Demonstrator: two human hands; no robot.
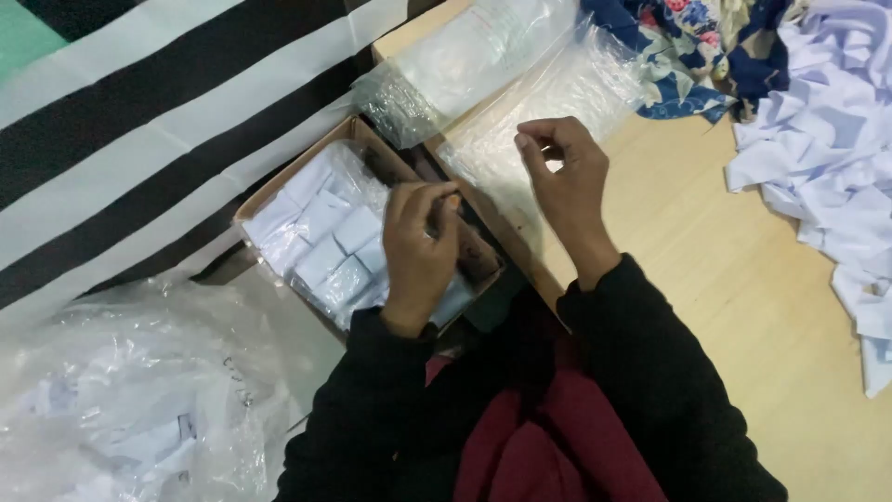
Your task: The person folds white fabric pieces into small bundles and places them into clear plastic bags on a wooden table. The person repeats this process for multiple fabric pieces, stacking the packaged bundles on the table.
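My left hand (420, 251) hovers over a brown cardboard box (279, 189) lined with clear plastic and filled with several small white folded pieces (325, 237). Its fingers are curled, and I cannot tell whether they pinch anything. My right hand (565, 181) rests on the edge of a clear plastic bag (520, 102) lying on the wooden table (734, 279), thumb and forefinger pinched together on the film. Both arms wear black sleeves.
A black-and-white striped cloth (139, 121) covers the left side. A large crumpled clear bag (121, 400) holding white pieces lies at the lower left. A heap of white fabric (827, 158) and a floral blue cloth (706, 46) sit at the table's right and far end.
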